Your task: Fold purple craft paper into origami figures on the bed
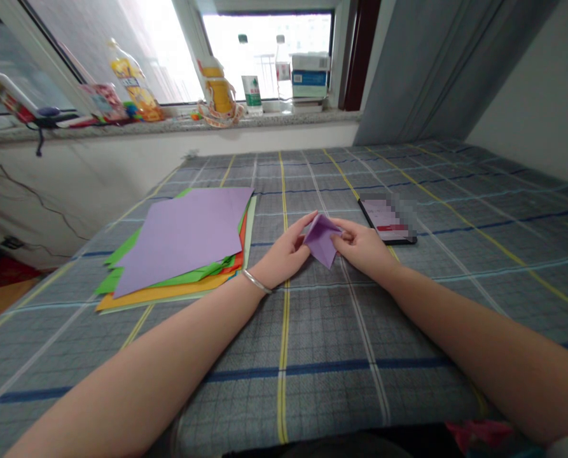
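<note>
As the head camera looks down past both forearms, there it is, dead centre: a folded purple paper (320, 242) held up between the hands! Its long axis runs almost straight away from the person, slightly skewed, with a sharp tip pointing down toward the body and the wider end toward the window. The left hand (284, 247) grips its left side, and the right hand (362, 248) pinches it from the right, so both hands are closed on the paper and neither has let go. Those fingers cover the upper corners, and the inner folds are hidden, so the exact fold is hard to make out.

Just left of the left hand lies a stack of coloured paper (179, 245), a lilac sheet on top with green, orange and yellow edges showing below. Beyond the right hand sits a smartphone (386, 219), its screen pixelated and unreadable. A metal bangle (257, 281) circles the left wrist. Everything rests on a grey checked cloth (408, 356). Far ahead, a windowsill (169, 124) carries a yellow-labelled bottle (133, 83), a clear bottle (284, 73) and stacked boxes (311, 75).
</note>
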Available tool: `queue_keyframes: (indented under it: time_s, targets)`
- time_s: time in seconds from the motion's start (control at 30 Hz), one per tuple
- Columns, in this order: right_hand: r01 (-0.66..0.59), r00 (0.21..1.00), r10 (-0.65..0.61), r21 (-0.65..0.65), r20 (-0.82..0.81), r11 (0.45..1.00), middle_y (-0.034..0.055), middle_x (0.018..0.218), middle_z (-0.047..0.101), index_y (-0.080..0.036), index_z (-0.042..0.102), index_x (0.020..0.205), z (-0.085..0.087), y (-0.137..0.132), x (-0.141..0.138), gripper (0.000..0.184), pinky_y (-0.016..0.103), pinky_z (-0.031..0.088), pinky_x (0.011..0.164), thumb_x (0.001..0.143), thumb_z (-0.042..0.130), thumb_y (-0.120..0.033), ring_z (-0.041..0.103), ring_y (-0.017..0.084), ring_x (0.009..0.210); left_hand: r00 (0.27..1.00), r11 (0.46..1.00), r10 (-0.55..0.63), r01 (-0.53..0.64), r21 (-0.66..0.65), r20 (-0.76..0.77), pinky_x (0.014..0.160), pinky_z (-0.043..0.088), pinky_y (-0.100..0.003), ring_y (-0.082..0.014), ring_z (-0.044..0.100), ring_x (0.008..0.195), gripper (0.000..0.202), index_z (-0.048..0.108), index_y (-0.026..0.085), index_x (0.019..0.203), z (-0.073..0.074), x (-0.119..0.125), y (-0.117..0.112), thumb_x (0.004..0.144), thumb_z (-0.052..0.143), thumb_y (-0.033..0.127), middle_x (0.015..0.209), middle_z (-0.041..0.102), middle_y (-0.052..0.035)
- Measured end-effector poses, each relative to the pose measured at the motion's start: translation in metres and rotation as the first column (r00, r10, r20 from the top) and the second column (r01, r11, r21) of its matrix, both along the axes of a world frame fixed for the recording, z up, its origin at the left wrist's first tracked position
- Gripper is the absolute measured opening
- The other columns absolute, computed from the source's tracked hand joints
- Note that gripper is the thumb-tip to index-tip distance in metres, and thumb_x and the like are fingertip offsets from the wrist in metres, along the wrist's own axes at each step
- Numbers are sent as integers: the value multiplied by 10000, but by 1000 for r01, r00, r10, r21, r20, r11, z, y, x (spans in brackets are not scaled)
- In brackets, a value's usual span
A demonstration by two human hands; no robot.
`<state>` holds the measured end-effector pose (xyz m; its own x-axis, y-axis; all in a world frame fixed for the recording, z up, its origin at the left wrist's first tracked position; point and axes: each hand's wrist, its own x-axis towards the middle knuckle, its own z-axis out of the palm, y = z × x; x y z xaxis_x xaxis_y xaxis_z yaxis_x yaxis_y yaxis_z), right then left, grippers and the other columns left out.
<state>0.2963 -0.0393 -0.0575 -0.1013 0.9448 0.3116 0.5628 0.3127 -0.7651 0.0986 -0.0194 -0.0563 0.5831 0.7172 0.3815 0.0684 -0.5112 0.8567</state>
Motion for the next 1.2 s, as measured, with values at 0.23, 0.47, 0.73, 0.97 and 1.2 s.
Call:
queue_keyframes:
  time_s: [0.23,0.47,0.73,0.97,1.2]
  targets:
    - [66,991,-69,30,119,997,32,929,742,-287,650,1207,1,3,-4,367,329,522,691,857,539,-275,669,213,791,993,985,97,-87,149,-61,1004,464,-394,-236,496,1249,569,361,220,1433,-2,4,0,883,505,203,1452,424,-115]
    - [-4,999,4,-14,-54,1000,9,1126,703,-301,630,1249,-5,10,-5,468,339,525,763,834,465,-161,657,191,892,981,966,143,-109,236,-132,1142,303,-437,-213,429,1319,529,441,228,1397,-1,2,7,879,408,125,1430,471,-68]
    - [-176,954,143,-104,-263,979,8,949,720,-288,604,1286,-5,13,3,463,274,514,584,845,500,-194,559,102,566,994,995,102,-102,12,-39,1149,263,-444,-227,419,1326,529,480,249,1383,-3,-3,11,862,508,162,1445,466,-50]
    - [-189,954,152,-127,-258,974,-1,815,709,-267,613,1276,-6,14,5,447,265,502,595,843,522,-201,560,104,571,999,983,31,-30,-182,5,994,436,-426,-216,580,1092,540,476,230,1387,-1,-3,12,853,547,189,1338,563,-74]
    - [-160,978,143,-109,-149,981,14,1042,711,-276,600,1266,0,10,6,449,277,517,614,830,533,-190,598,102,601,977,985,111,-84,151,-183,1091,358,-425,-214,508,1245,471,502,213,1356,1,-7,11,886,511,193,1366,550,-74]
